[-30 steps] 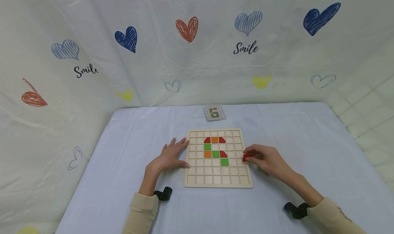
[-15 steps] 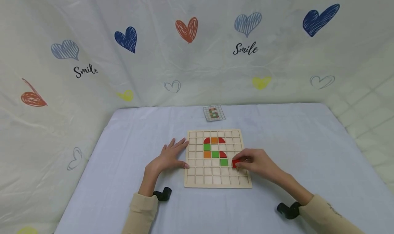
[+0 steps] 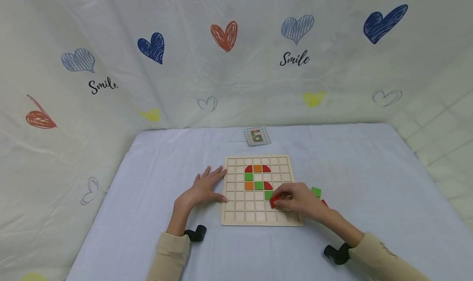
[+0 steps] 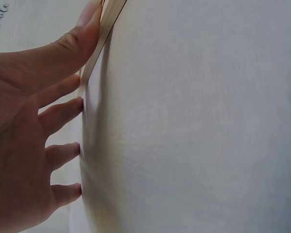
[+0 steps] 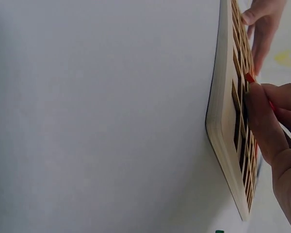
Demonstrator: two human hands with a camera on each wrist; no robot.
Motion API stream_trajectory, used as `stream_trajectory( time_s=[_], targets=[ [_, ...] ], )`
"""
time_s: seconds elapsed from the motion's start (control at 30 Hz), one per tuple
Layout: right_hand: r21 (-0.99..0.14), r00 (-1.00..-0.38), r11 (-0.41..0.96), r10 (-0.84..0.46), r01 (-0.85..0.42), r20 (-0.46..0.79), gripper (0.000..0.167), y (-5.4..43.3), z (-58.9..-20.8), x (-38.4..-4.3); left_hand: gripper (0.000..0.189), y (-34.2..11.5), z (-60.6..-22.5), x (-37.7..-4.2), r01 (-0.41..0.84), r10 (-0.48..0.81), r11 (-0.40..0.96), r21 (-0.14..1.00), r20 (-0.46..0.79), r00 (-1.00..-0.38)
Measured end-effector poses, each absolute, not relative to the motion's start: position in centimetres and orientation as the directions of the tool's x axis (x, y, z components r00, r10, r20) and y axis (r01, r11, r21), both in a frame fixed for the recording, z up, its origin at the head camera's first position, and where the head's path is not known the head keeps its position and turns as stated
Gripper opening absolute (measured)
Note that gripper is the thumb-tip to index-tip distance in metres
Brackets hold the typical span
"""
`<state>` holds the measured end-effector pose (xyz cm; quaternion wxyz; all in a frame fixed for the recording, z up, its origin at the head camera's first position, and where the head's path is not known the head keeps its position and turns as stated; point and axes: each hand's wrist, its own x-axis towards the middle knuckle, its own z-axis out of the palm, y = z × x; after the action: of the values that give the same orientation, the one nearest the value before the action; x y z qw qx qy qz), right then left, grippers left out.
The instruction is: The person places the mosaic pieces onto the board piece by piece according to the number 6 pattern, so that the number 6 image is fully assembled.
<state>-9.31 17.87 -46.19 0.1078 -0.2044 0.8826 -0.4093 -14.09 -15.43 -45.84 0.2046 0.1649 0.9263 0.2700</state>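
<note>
A wooden grid board (image 3: 236, 217) lies on the table, with red, orange and green tiles set in several of its cells. My right hand (image 3: 301, 199) pinches a red tile (image 3: 274, 202) between thumb and fingers, just below the green tile (image 3: 269, 194) in the lower right part of the pattern. In the right wrist view a corner of the red tile (image 5: 250, 77) shows past the thumb, close over the grid. My left hand (image 3: 202, 191) is spread at the board's left edge, thumb and fingertips touching the rim (image 4: 103, 36).
A loose green tile (image 3: 316, 192) and a red tile (image 3: 324, 203), partly hidden by my right arm, lie right of the board. Behind the board is a small pattern card (image 3: 257, 136). The white tablecloth (image 3: 166, 149) surrounds them, with a heart-printed curtain (image 3: 255, 75) at the back.
My right hand has carried the red tile leftward from the board's right edge to beneath the lower green tile. The loose tiles at right have come into view. My left hand stays put.
</note>
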Motion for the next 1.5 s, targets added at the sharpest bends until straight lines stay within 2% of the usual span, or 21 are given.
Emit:
stream_trajectory(
  time_s=[0.43, 0.97, 1.27, 1.5],
  targets=[
    [-0.714, -0.871, 0.606, -0.490, -0.351, 0.012, 0.021, 17.7, -46.3, -9.0, 0.096, -15.4, -45.6, -14.0, 0.191, 0.412, 0.801, 0.568, -0.290, -0.864],
    [-0.684, -0.819, 0.545, -0.558, -0.484, 0.135, 0.020, 17.0, -47.0, -9.0, 0.096, -15.4, -46.0, -14.1, 0.205, 0.420, 0.801, 0.563, -0.284, -0.862],
    [-0.695, -0.830, 0.545, -0.540, -0.468, 0.136, 0.018, 17.5, -46.7, -8.7, 0.096, -15.4, -46.0, -14.1, 0.200, 0.414, 0.806, 0.557, -0.291, -0.863],
    [-0.729, -0.855, 0.536, -0.502, -0.426, 0.131, 0.023, 19.0, -46.3, -8.3, 0.096, -15.5, -45.9, -14.1, 0.201, 0.413, 0.812, 0.548, -0.296, -0.861]
  ],
)
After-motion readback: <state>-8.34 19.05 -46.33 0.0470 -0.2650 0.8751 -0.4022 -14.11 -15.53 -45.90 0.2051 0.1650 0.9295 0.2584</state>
